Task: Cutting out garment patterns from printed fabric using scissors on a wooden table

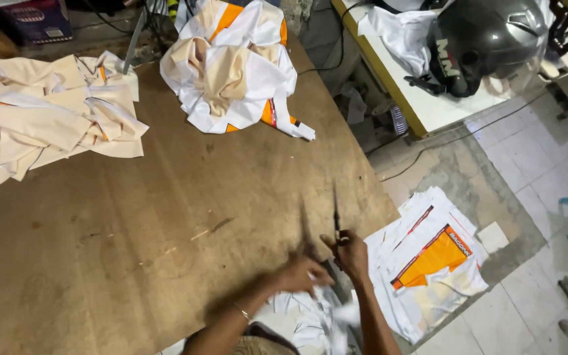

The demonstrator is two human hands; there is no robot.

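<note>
My right hand point(352, 255) grips the handles of dark scissors point(335, 212), blades pointing away over the brown wooden table point(165, 217). My left hand point(302, 273), blurred with motion, is closed on white printed fabric point(310, 315) at the table's near edge, just left of the scissors. Whether the blades touch the fabric is unclear.
A pile of white, cream and orange fabric point(231, 66) lies at the table's far side, cream pieces point(41, 118) at far left. White and orange pieces point(428, 263) lie on the floor at right. A grey helmet point(488, 39) rests on a white sewing table point(428, 105).
</note>
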